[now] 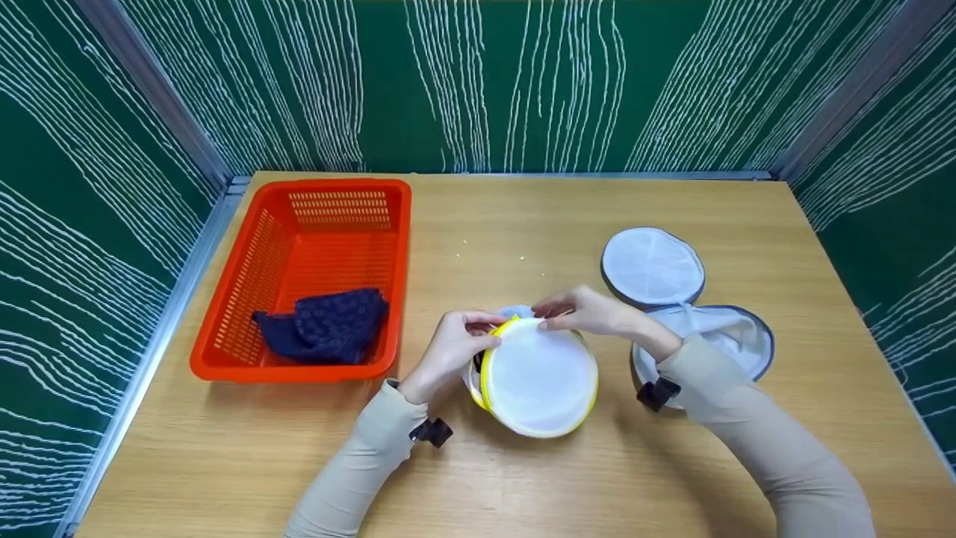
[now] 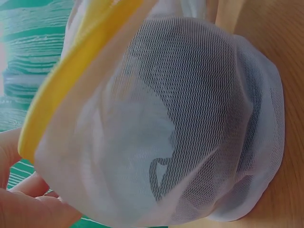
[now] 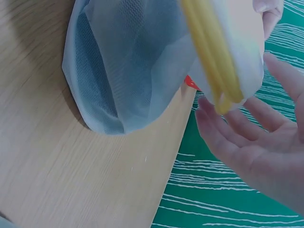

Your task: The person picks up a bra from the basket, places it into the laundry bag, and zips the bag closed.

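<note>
A round white mesh laundry bag (image 1: 541,377) with a yellow zipper stands on the table between both hands. A dark item (image 2: 199,95) with a small loop shows through its mesh side in the left wrist view. My left hand (image 1: 457,347) pinches the bag's yellow-edged rim at the upper left of the lid. The right hand (image 1: 586,310) has its thumb on the lid's far edge and its fingers around the end of the yellow zipper (image 3: 213,57). The lid lies over the top, with a gap along its left side.
At the left, an orange-red plastic basket (image 1: 299,372) holds a dark navy patterned cloth (image 1: 336,325). A second mesh bag (image 1: 653,265), grey-edged with its lid folded back, lies to the right, partly under the right forearm. Green walls with white lines surround the wooden table (image 1: 508,493).
</note>
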Motion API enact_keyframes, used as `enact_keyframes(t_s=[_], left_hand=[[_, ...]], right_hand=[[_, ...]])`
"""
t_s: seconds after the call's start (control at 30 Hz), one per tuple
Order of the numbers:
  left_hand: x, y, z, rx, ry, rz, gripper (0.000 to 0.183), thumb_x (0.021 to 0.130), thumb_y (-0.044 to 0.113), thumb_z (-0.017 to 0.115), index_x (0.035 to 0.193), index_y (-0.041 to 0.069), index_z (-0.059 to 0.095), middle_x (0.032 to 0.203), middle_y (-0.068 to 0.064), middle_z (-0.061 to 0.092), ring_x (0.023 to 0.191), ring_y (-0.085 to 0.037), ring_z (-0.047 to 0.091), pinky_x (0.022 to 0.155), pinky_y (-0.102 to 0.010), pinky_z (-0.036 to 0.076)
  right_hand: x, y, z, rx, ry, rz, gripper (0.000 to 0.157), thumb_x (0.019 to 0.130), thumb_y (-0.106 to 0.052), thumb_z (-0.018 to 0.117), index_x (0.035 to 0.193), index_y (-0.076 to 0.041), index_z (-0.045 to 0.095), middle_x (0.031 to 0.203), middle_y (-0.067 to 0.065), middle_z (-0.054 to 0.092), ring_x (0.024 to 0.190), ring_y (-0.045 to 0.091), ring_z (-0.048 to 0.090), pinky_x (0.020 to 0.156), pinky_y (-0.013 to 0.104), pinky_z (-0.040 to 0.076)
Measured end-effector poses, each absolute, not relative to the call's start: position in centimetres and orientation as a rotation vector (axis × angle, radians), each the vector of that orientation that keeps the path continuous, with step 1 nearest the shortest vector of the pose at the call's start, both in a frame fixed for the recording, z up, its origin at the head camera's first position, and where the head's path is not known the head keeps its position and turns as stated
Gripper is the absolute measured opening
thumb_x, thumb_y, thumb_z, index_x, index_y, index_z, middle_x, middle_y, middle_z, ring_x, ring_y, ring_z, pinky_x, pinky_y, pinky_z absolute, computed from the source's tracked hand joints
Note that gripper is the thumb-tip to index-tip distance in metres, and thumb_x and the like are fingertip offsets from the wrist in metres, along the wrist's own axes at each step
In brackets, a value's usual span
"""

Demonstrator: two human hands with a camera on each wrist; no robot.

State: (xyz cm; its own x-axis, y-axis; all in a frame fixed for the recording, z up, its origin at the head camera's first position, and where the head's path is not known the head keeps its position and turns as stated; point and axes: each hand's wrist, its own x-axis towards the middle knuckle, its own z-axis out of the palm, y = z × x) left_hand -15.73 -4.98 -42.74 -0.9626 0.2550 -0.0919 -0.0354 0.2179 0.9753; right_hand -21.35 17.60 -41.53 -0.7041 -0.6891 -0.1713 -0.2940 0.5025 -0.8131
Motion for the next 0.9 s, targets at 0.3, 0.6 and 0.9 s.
enact_keyframes(t_s=[0.3,0.6,0.9], left_hand=[[-14.9,-5.0,-42.8,0.345,2.308,1.792,0.027,0.073,-0.007,0.062,0.100,-0.005,0.064,0.091,-0.015,0.063,0.073,-0.014,0.055,0.070,-0.022,0.048],[-14.4,-5.7,-41.5,0.424,2.199,1.697,0.025,0.077,0.000,0.062,0.102,-0.006,0.062,0.097,-0.019,0.062,0.081,-0.025,0.059,0.071,-0.023,0.049],[-15.8,-6.1,-41.6,0.440,2.159,1.615,0.025,0.083,0.006,0.058,0.103,-0.009,0.059,0.095,-0.019,0.062,0.072,-0.015,0.060,0.070,-0.031,0.051]], right_hand=[[-20.7,17.0,-41.1,-0.824,2.222,-1.107,0.025,0.081,-0.012,0.063,0.101,0.003,0.064,0.098,0.015,0.064,0.090,0.020,0.061,0.074,0.024,0.049],[-19.5,17.0,-41.6,-0.913,2.317,-1.125,0.015,0.081,-0.009,0.062,0.092,0.001,0.067,0.090,0.011,0.066,0.080,0.014,0.060,0.069,0.019,0.048],[-18.1,16.7,-41.1,-1.004,2.433,-1.094,0.013,0.081,-0.010,0.063,0.091,-0.004,0.068,0.089,0.006,0.066,0.081,0.015,0.058,0.071,0.026,0.048]])
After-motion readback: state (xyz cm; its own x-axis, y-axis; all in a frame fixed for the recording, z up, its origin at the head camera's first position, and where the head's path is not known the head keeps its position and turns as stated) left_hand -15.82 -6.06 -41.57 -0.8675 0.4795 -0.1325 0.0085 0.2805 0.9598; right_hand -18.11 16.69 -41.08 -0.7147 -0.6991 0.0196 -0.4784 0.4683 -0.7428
